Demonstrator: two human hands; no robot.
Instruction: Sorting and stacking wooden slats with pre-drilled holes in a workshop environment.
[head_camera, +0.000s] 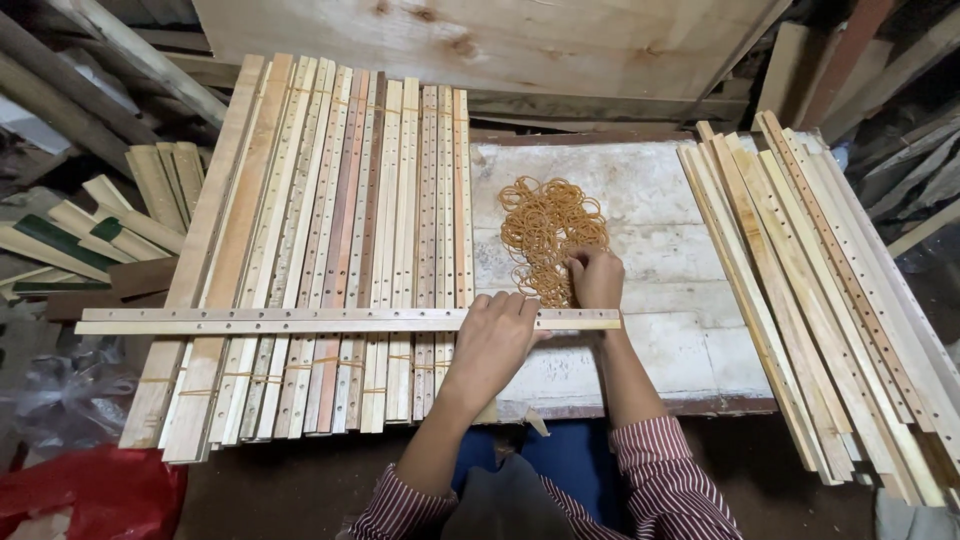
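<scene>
**Picking a band while the strip stays pinned**

Taking the whitewashed bench top (660, 300) as the landmark and working from its left: a row of drilled wooden slats (330, 250), tied in bundles with bands, covers its left part and overhangs the near edge. Across them lies one long drilled strip (300, 321), crosswise, its right end reaching onto the bare board. The left hand (492, 340) rests on that strip near the slats' right edge, fingers curled over and pressing it flat. Just right, the right hand (597, 278) has its fingers bunched, pinching into the near edge of the heap of tan rubber bands (548, 235) at the bench's middle. To do this cleanly, I'd judge, tease a single band loose and keep the strip pinned. Loose plain slats (820, 300) fan across the bench's right side
</scene>
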